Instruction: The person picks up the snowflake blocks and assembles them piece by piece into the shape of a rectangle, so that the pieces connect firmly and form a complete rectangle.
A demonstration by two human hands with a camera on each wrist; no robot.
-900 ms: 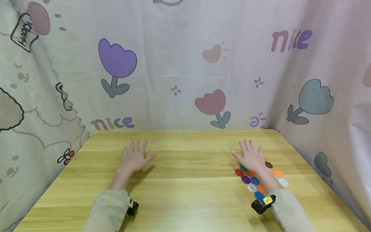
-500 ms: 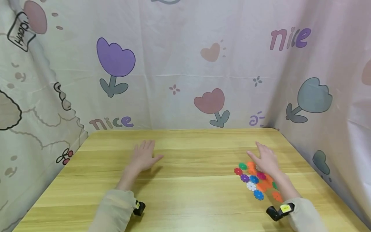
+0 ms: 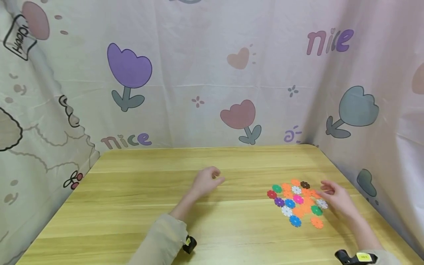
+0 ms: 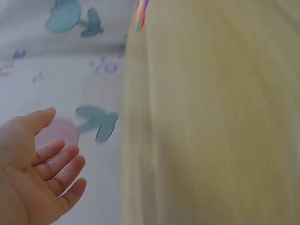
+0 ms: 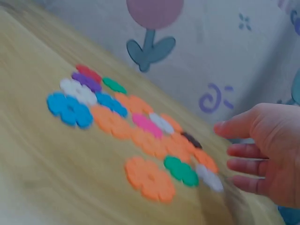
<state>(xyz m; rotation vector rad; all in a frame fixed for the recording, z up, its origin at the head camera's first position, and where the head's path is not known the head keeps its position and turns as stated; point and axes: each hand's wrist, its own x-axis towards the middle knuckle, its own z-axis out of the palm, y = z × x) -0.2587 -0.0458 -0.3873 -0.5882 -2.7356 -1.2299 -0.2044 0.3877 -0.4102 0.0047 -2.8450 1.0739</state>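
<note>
Flat flower-shaped plastic discs with notched edges lie in a loose patch on the right of the table. Orange ones cluster in the middle; a blue disc (image 3: pixel 295 221) and a separate orange disc (image 3: pixel 317 222) lie nearest the person. My right hand (image 3: pixel 338 197) hovers at the right side of the patch, close to a white disc (image 3: pixel 322 204) and a brown disc (image 3: pixel 305 185). Its fingers bend loosely and hold nothing in the right wrist view. Over the middle of the table, my left hand (image 3: pixel 207 181) hangs with relaxed, slightly bent fingers, holding nothing.
The wood-grain table (image 3: pixel 132 206) reaches back to a patterned curtain (image 3: pixel 185 66), which also hangs along both sides. Each wrist carries a small black camera, such as the left wrist camera (image 3: pixel 189 244).
My left hand has moved right toward the table's middle, its fingers bending from spread. My right hand has shifted right and nearer the person, uncovering the discs. The discs lie where they were.
</note>
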